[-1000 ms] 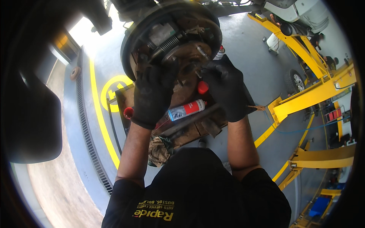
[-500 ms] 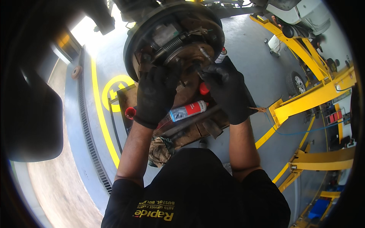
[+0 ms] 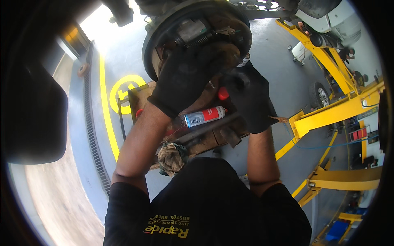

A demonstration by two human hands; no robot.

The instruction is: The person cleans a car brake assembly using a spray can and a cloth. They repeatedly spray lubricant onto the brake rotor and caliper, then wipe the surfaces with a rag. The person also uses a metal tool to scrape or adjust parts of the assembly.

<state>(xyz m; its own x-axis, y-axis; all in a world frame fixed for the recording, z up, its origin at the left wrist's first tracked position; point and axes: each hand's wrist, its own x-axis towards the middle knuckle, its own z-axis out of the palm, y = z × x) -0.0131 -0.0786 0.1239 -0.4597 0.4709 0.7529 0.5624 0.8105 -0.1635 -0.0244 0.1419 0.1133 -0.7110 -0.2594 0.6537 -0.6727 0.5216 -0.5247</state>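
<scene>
A drum brake assembly [image 3: 150,51] fills the upper middle, its round backing plate rusty and dark. A coil spring [image 3: 201,39] and a grey metal part [image 3: 192,29] show near its top. My left hand [image 3: 184,80], black-gloved, lies across the hub and covers most of it; its fingers are blurred against the dark metal. At the hub's lower right is my right hand [image 3: 250,98], also in a black glove, its fingers bent inward as in a pinch. Whatever is between those fingers is hidden.
Below the brake, a red, white and blue spray can [image 3: 207,116] lies on a worn tray [image 3: 205,143]. A red cap [image 3: 223,93] is beside my right hand. A crumpled rag [image 3: 172,159] is nearer me. Yellow lift arms [image 3: 328,115] and a tyre [image 3: 319,95] stand right.
My left hand has moved right and up across the hub, covering studs that showed before. The right hand stays near the hub's right side. The view has shifted slightly.
</scene>
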